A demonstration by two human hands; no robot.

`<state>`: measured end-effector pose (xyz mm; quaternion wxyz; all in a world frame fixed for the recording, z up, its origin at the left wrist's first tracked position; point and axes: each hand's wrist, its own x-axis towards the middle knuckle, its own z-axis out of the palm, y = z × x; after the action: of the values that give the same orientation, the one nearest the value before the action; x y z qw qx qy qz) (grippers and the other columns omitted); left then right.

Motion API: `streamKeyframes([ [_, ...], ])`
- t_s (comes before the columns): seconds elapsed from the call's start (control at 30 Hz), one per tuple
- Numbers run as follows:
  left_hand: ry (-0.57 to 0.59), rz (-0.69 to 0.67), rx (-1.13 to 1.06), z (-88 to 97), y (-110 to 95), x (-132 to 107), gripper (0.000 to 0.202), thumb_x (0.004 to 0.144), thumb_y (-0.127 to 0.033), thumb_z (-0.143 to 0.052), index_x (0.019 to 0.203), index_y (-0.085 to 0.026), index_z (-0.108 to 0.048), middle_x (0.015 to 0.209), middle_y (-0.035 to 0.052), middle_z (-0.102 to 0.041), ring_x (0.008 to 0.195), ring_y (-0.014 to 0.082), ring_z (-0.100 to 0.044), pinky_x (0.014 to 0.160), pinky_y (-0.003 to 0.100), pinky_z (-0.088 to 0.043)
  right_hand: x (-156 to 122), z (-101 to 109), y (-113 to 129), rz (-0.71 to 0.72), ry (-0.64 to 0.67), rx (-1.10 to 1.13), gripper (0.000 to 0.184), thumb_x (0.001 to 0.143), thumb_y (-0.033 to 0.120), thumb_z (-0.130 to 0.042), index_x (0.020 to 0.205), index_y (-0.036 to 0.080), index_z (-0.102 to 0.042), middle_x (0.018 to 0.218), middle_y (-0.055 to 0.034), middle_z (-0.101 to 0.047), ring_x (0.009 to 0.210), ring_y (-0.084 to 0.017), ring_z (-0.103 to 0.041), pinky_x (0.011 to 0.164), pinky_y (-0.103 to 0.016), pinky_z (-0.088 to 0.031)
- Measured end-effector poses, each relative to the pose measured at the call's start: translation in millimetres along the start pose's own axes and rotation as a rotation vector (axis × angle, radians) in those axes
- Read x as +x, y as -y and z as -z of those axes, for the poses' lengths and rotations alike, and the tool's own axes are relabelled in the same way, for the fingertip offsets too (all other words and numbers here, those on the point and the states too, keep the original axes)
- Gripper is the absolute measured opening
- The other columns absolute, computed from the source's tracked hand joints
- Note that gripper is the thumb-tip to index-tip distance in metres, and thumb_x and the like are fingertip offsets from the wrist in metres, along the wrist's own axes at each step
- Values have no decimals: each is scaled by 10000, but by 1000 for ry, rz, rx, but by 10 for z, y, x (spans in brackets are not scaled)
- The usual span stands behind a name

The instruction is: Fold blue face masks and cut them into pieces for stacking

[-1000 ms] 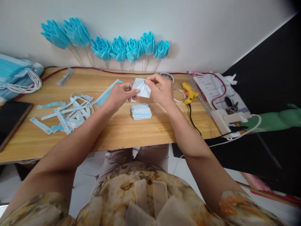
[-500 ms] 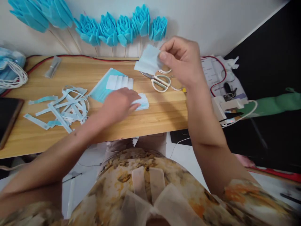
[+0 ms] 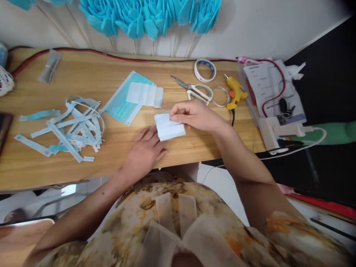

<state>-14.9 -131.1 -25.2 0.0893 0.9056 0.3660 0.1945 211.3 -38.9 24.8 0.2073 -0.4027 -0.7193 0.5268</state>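
My right hand (image 3: pixel 191 115) pinches a pale blue piece of pleated mask fabric (image 3: pixel 171 129) by its right edge, low over the table. What lies right under that piece is hidden. My left hand (image 3: pixel 146 150) rests palm down on the wood to the left of it, its fingers stretched out and holding nothing. Behind the hands lies a blue mask panel (image 3: pixel 118 102), partly covered by a whitish pleated piece (image 3: pixel 144 94). White-handled scissors (image 3: pixel 201 92) are just beyond my right hand.
A tangle of cut mask strips (image 3: pixel 75 128) spreads to the left. A tape roll (image 3: pixel 205 70), a clear tape roll (image 3: pixel 220 96) and a yellow glue gun (image 3: pixel 236 92) sit at the right. Blue flowers (image 3: pixel 155 18) on sticks lean along the wall. A power strip (image 3: pixel 268 131) stands at the right edge.
My right hand has come down from above the scissors, bringing the fabric piece near the table's front. My left hand has drawn back from the small stack and now lies flat. The view has shifted.
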Motion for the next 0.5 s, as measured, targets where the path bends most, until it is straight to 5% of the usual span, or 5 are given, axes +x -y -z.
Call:
streamKeyframes([
  [0.13, 3, 5, -12, -47, 22, -20, 329, 968, -266, -600, 1269, -158, -675, 1273, 150, -715, 1308, 353, -596, 1130, 574, -460, 126, -86, -100, 0, -113, -308, 134, 889, 244, -662, 770, 183, -674, 660, 31, -621, 629, -103, -501, 646, -287, -359],
  [0.23, -28, -1, -75, -10, 30, -48, 269, 961, -254, -608, 1206, -180, -691, 1275, 140, -718, 1294, 349, -609, 1117, 579, -473, 125, -91, -149, -4, -123, -337, 145, 905, 270, -638, 794, 188, -683, 682, 31, -632, 653, -108, -508, 678, -291, -352],
  [0.43, -357, 134, -289, 300, -53, 10, 162, 918, -160, -623, 1049, -251, -651, 1103, 82, -737, 1067, 257, -684, 930, 467, -578, 115, -84, -196, 16, -111, -298, 221, 918, 382, -627, 812, 198, -686, 679, 29, -626, 651, -115, -493, 659, -284, -342],
  [0.5, -338, 116, -279, 309, -74, 88, 234, 923, -171, -619, 1150, -222, -638, 1186, 125, -722, 1131, 284, -667, 972, 497, -563, 115, -84, -198, 22, -114, -286, 236, 919, 400, -627, 811, 198, -685, 677, 29, -620, 651, -116, -488, 655, -281, -341],
])
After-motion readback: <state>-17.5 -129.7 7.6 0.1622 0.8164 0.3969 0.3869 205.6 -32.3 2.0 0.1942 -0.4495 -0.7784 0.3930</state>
